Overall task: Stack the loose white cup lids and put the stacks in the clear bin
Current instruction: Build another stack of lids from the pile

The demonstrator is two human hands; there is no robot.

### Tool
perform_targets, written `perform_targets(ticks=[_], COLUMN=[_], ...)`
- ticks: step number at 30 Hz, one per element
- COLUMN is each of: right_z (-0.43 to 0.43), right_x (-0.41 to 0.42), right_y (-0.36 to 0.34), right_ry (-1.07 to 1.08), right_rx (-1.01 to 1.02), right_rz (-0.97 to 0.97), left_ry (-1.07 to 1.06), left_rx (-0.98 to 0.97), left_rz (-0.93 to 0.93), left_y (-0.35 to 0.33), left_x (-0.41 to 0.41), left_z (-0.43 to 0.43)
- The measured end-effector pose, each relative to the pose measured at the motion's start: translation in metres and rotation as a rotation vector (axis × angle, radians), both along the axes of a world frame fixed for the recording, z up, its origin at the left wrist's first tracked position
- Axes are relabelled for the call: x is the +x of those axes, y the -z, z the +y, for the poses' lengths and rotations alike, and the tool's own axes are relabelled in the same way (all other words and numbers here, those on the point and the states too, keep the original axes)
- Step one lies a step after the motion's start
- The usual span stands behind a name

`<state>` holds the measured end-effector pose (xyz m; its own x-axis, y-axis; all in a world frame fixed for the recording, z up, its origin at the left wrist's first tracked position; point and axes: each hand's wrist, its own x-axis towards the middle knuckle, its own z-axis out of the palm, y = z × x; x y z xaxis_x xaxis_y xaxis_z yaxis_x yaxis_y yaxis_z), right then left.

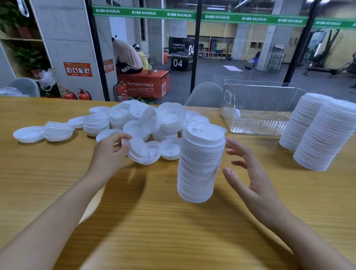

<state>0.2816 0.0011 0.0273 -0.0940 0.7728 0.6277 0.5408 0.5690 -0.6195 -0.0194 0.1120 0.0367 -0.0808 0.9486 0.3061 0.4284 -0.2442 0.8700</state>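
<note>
Head view blurs the left hand [109, 151] pinching a loose lid [143, 153].

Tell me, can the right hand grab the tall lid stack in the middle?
Probably yes. The right hand is open just beside the middle stack, fingers spread toward it, with only bare table between them. The left hand is busy pinching a loose lid.

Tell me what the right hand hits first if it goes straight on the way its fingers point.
Most likely the tall lid stack beside it: the right hand, open, points its fingers left at the stack's side, with a small gap between. Depth is hard to judge.
</note>
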Motion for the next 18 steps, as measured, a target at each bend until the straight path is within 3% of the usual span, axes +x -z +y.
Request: perform_targets(ticks=[5, 9, 14, 18], right_z=[0.0, 0.0, 0.0, 0.001], right_x=[0.0, 0.001, 0.0, 0.0], right_y=[0.0, -0.001, -0.001, -0.001], right_ry=[0.0, 0.005, 0.004, 0.0], right_rx=[-0.002, -0.002, 0.009, 0.011], right_rz=[-0.001, -0.006, -0.004, 0.002], left_ry=[-0.027, -0.018, -0.113, -0.053], left_rx=[0.005, 0.028, 0.091, 0.224], left_rz=[0.293, 0.38, 0.388, 0.138], left_y=[0.008, 0.016, 0.006, -0.018], left_x=[-0.002, -0.004, -0.002, 0.014], left_z=[0.004, 0.011, 0.003, -0.016])
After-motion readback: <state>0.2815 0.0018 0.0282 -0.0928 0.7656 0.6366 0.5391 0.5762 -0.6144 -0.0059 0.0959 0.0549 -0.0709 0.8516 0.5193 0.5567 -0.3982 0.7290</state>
